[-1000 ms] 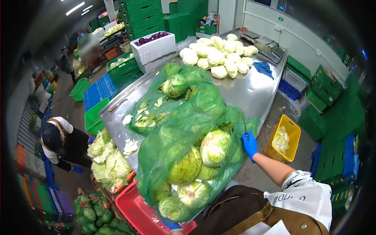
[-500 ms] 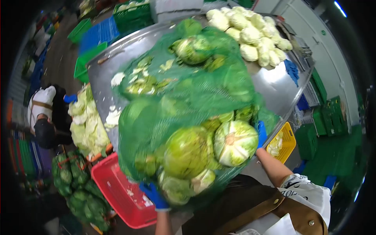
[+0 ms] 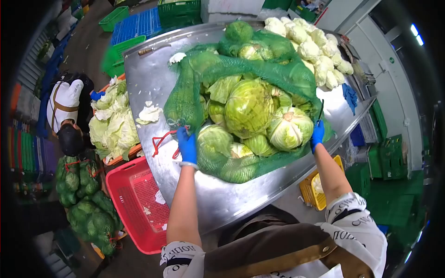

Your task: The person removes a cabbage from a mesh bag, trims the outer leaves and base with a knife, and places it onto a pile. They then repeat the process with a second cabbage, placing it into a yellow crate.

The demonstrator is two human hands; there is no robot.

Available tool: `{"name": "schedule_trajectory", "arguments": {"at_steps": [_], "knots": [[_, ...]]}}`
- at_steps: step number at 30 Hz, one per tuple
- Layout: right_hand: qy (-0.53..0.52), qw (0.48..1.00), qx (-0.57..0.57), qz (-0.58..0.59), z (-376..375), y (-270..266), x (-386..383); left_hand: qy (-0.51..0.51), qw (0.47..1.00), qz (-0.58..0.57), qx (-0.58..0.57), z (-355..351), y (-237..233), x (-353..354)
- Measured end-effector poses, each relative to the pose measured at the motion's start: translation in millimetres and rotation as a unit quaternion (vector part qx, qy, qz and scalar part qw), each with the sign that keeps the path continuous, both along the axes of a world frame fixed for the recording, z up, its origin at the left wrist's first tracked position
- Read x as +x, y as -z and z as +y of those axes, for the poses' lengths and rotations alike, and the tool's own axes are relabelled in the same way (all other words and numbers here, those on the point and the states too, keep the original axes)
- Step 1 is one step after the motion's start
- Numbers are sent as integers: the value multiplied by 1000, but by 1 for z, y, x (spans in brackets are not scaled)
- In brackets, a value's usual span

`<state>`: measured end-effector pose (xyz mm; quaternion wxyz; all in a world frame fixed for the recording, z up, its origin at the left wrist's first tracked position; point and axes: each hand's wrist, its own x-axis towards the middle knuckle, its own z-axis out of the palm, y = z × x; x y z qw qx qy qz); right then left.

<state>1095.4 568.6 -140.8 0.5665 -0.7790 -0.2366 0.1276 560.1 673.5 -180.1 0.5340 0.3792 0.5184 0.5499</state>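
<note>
Fingers of the left hand [image 3: 187, 146] grasp the edge of a green net bag [image 3: 185, 98]; fingers of the right hand [image 3: 317, 135] close round a slim dark tool [image 3: 321, 110], any hold on the bag indeterminable. Cabbages [image 3: 249, 109] lie in the bag's opening, between and beyond the fingers, on the worktop [image 3: 222, 204]. Red cord [image 3: 160, 140] lies beside the left fingers.

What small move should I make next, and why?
I'd probably peel the net back farther from the cabbages: several show bare through its opening, mesh bunches around them, and your left hand and right hand are at its sides.
</note>
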Motion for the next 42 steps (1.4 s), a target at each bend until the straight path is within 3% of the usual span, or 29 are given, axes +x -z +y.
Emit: {"name": "schedule_trajectory", "arguments": {"at_steps": [1,2,3,4,5,6,7,9,11,12,14,15,16,17,18,19,21,24,27,28,29,31,33,34,35,37,38,41,42], "knots": [[-37,989,-76,-120,-8,-17,2,-2,999,46,26,-8,20,-11],[-19,997,-20,-67,-16,-40,-9,12,998,25,51,-19,39,-25],[-48,994,-2,-93,-24,-69,-29,7,993,96,71,-45,22,-27],[-78,990,17,-117,-34,-97,-53,-17,995,90,30,-69,37,-38],[-106,984,32,-138,-45,-114,-79,-27,992,58,-112,-88,57,-54],[-167,978,40,-122,-57,-120,-107,-35,990,-119,-61,-106,102,-72],[-225,967,51,-106,-61,-123,-136,-124,983,-96,-94,-112,79,-75],[-355,933,-2,-65,-61,-127,-194,-206,966,154,17,-102,-15,-58],[-372,926,60,30,-38,-131,-255,-153,962,166,155,-79,-79,-36],[-344,934,46,81,-27,-131,-266,-86,971,120,190,-65,-103,-20],[-292,938,22,183,-2,-127,-276,6,958,141,250,-42,-132,17],[-272,956,43,103,10,-116,-270,36,968,100,226,-32,-139,42],[-254,964,70,25,25,-97,-259,101,982,101,125,-23,-144,56],[-237,965,100,-48,43,-80,-252,99,970,184,128,-5,-116,74],[-229,967,101,-56,61,-68,-246,119,960,243,67,-4,-125,84],[-218,968,102,-66,78,-59,-237,149,964,221,-12,4,-106,93],[-268,943,28,195,108,-45,-219,183,951,241,-58,-3,-143,97],[-329,923,-13,200,115,-60,-215,155,968,196,-37,-12,-153,99],[-325,912,66,240,86,-77,-221,127,980,156,1,-22,-145,81],[-360,887,92,276,67,-96,-225,105,979,170,46,-28,-130,71],[-401,877,124,235,40,-124,-233,128,986,90,55,-39,-130,56],[-422,826,152,342,-3,-177,-246,140,985,-76,60,-79,-142,20],[-427,857,106,267,-35,-191,-268,131,968,-216,14,-130,-166,-9],[-482,834,70,258,-48,-189,-285,128,957,-261,16,-153,-174,-19],[-500,800,25,332,-64,-181,-300,109,955,-275,28,-175,-167,-26],[-400,751,-52,523,-101,-170,-324,86,949,-298,62,-208,-148,-37],[-466,734,-40,492,-106,-146,-324,79,946,-309,56,-225,-134,-46],[-555,738,-40,381,-112,-154,-370,87,989,-117,39,-256,-128,-82],[-600,724,-50,336,-110,-142,-381,85,985,-152,-15,-266,-107,-92]]}}
